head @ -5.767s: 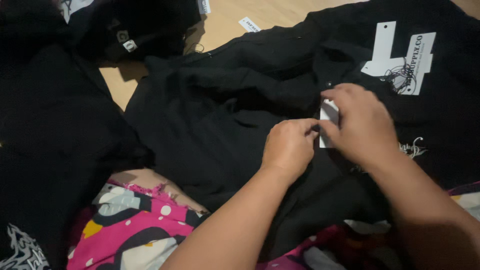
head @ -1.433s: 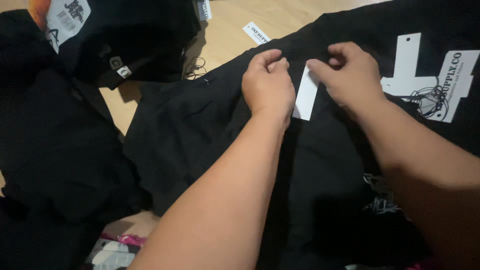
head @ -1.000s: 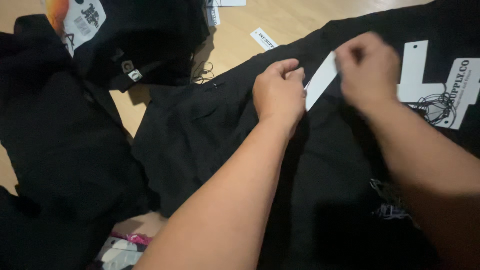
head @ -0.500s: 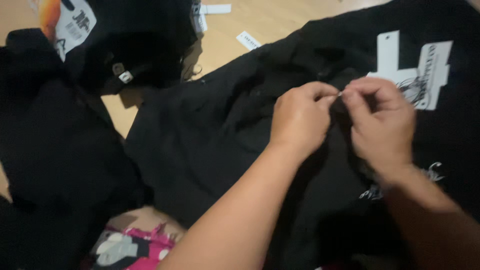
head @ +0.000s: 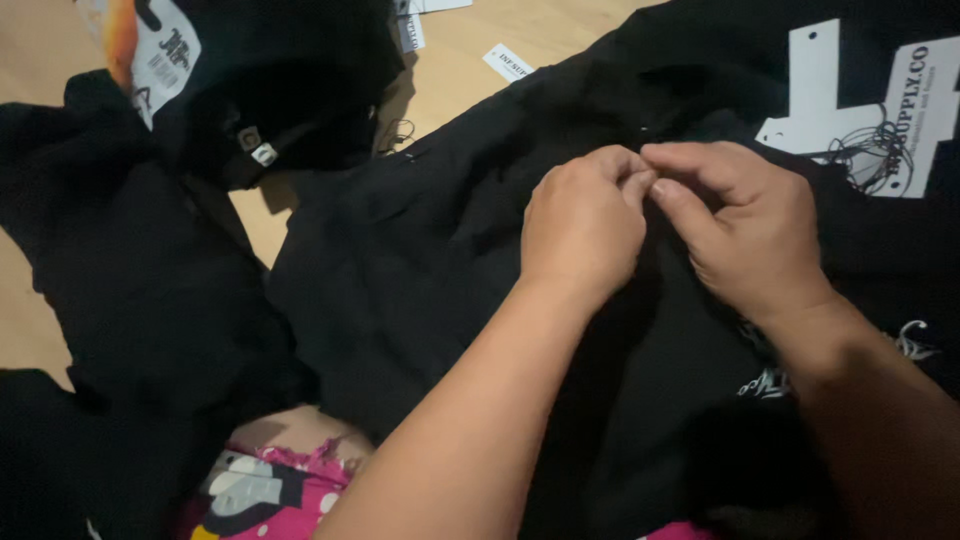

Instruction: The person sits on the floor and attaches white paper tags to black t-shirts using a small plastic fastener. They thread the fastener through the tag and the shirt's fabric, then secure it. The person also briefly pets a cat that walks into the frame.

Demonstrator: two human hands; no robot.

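Observation:
A black garment (head: 420, 260) with a white printed graphic (head: 860, 100) lies spread in front of me. My left hand (head: 585, 225) and my right hand (head: 745, 235) meet above its middle, fingertips pinched together on the black fabric. What sits between the fingertips is too small to make out. The white tag seen earlier is out of sight.
More black clothes (head: 120, 300) lie heaped at the left, one with a white and orange print (head: 150, 50). Small white labels (head: 510, 62) lie on the wooden floor (head: 500, 30) at the top. Pink patterned cloth (head: 260, 495) shows at the bottom.
My hands held a white tag apart on the garment, then came together. Now both pinch at one spot on the fabric and the tag no longer shows.

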